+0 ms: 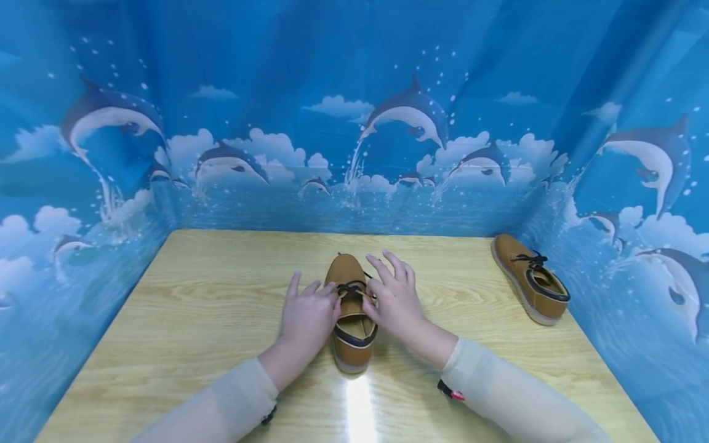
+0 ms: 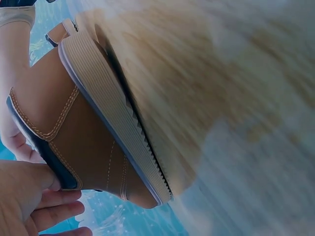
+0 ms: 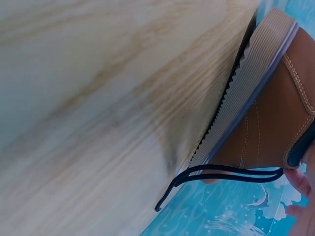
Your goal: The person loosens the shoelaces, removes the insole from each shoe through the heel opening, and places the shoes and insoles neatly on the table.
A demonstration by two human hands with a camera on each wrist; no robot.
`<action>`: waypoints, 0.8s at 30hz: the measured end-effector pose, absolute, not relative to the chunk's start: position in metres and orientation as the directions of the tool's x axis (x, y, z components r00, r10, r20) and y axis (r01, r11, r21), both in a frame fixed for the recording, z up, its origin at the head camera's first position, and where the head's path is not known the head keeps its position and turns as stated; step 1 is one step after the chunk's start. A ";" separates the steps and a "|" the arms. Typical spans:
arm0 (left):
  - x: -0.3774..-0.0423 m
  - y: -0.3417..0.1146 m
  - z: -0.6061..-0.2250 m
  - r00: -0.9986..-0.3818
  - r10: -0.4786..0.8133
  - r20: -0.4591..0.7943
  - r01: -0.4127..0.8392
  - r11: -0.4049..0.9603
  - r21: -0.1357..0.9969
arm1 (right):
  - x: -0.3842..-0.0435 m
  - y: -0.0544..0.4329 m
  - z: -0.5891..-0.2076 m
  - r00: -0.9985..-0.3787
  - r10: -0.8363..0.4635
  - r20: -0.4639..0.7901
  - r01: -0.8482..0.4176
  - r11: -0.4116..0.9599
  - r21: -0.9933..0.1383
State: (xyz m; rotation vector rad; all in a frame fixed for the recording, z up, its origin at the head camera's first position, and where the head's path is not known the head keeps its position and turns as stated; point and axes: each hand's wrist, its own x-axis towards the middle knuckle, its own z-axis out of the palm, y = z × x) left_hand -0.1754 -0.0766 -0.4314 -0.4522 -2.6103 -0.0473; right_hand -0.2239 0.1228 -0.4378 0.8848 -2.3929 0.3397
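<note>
A brown leather shoe (image 1: 344, 271) stands upright on the table, toe pointing away from me, its dark padded collar toward me. The black shoelace (image 1: 350, 287) crosses over its tongue in a knot. From the left, my left hand (image 1: 311, 311) pinches the lace beside the knot with thumb and index finger, against the lacing flap. My right hand (image 1: 396, 301) does the same from the right, its other fingers raised and spread. A black lace strand (image 3: 229, 173) hangs by the shoe's side in the right wrist view. My fingertips are partly hidden there.
A second brown shoe (image 1: 532, 280) with tied black laces lies at the table's right edge, near the curtain. Blue dolphin-print curtain (image 1: 288, 203) encloses the wooden table (image 1: 221, 271) at the back and on both sides.
</note>
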 end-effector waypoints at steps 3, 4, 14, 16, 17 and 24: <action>-0.176 -0.079 -0.431 -0.833 0.304 0.462 0.321 0.946 -0.043 | -0.224 0.125 -0.438 -0.627 -0.515 0.585 -0.660 0.750 -0.046; -0.175 -0.079 -0.431 -0.836 0.303 0.457 0.319 0.947 -0.043 | -0.224 0.125 -0.438 -0.628 -0.515 0.584 -0.660 0.750 -0.048; -0.174 -0.088 -0.432 -0.839 0.292 0.460 0.324 0.946 -0.009 | -0.224 0.135 -0.438 -0.662 -0.500 0.558 -0.640 0.765 -0.074; -0.174 -0.090 -0.433 -0.830 0.289 0.477 0.330 0.944 0.001 | -0.224 0.137 -0.438 -0.670 -0.496 0.553 -0.636 0.767 -0.082; -0.174 -0.091 -0.434 -0.827 0.287 0.483 0.330 0.944 0.004 | -0.224 0.138 -0.438 -0.674 -0.494 0.550 -0.634 0.769 -0.086; -0.174 -0.097 -0.436 -0.806 0.281 0.521 0.337 0.941 0.013 | -0.224 0.146 -0.440 -0.723 -0.458 0.518 -0.592 0.796 -0.123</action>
